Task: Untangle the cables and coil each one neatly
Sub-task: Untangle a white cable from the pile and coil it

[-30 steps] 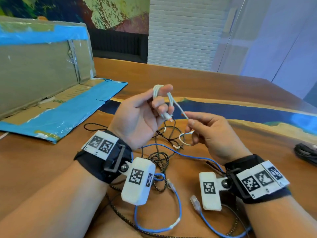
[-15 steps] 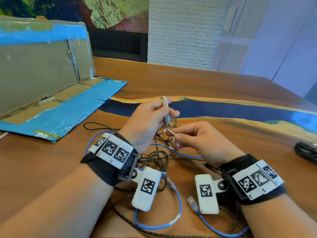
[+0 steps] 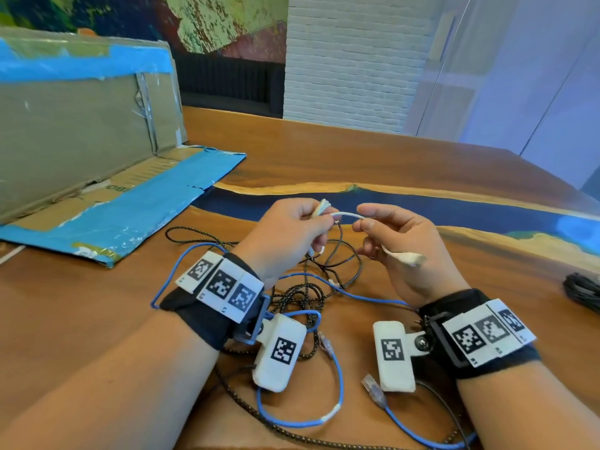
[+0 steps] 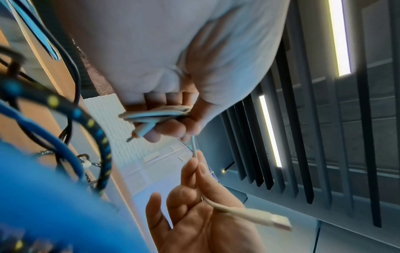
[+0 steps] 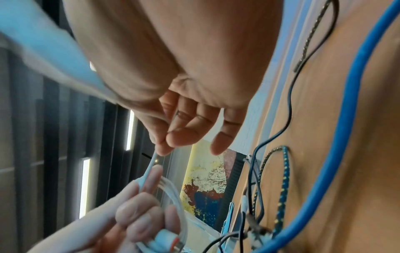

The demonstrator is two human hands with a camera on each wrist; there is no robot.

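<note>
My left hand [image 3: 302, 222] grips a small bundle of white cable loops [image 4: 155, 113], held above the table. A short run of the white cable [image 3: 349, 216] spans to my right hand [image 3: 389, 241], which pinches it between thumb and forefinger [image 4: 195, 169]. The cable's USB plug [image 3: 406, 257] sticks out past the right palm. Below the hands lies a tangle: a blue network cable [image 3: 337, 384], a black braided cable with yellow flecks [image 3: 311, 297] and a thin black cable [image 3: 337, 251].
An opened cardboard box with blue tape [image 3: 97, 177] stands at the left on the wooden table [image 3: 357, 157]. A coiled black cable [image 3: 584, 290] lies at the right edge. The blue cable's clear plugs [image 3: 373, 389] rest near my wrists.
Both hands dropped lower, then drew apart. The right hand slid along the white cable toward its end, so the USB plug now shows beyond the right palm.
</note>
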